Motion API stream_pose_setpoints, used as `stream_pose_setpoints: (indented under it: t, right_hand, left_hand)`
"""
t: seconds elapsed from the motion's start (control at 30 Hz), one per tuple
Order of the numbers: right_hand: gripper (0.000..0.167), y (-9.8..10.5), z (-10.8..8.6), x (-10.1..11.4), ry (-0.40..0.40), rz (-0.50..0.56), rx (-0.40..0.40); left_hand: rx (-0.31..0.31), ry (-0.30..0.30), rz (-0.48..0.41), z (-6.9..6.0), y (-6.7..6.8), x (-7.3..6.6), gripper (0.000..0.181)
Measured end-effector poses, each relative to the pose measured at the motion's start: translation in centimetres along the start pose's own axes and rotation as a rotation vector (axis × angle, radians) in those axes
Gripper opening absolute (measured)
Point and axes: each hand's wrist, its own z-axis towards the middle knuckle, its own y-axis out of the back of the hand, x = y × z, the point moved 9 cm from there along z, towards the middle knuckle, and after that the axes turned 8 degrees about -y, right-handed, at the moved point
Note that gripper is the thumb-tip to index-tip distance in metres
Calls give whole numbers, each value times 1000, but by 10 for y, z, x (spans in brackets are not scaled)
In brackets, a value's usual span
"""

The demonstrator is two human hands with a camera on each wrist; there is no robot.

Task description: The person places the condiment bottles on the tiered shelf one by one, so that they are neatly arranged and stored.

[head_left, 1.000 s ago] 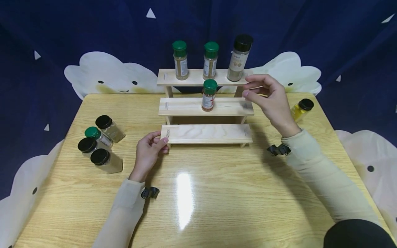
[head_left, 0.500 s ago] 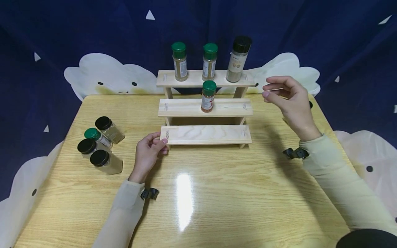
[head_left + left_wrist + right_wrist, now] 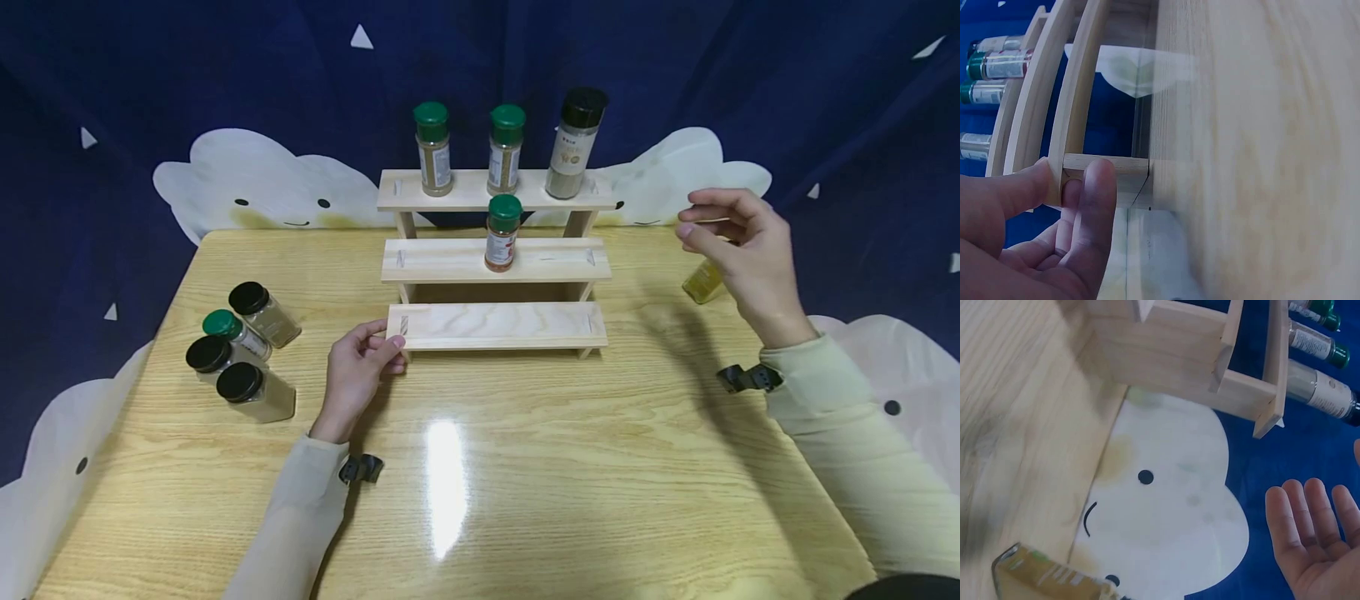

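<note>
Rack (image 3: 498, 325) in pale wood, three tiers, visible grain

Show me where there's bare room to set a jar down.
On the rack, the lowest tier right of the left grip is bare, as is the table in front. Crowded: the table's left, with four jars, and the top tier, with three bottles.

smooth matt wooden rack (image 3: 495, 325), glossy wood-grained table (image 3: 562, 467), matt cloth backdrop (image 3: 262, 67), smooth transparent jars (image 3: 572, 158), plastic-looking caps (image 3: 432, 122)
</note>
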Motion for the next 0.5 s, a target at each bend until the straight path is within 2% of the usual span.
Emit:
stream_pose_setpoints:
  t: [0.27,0.5]
  right_hand:
    - [33,14,-1,-4,1,-12,-26]
    - [36,28,0,-10,-12,-157,-71]
  left_hand:
    - [-4,7,-1,-1,0,0,41]
    - [-6,3,-4,-1,0,0,42]
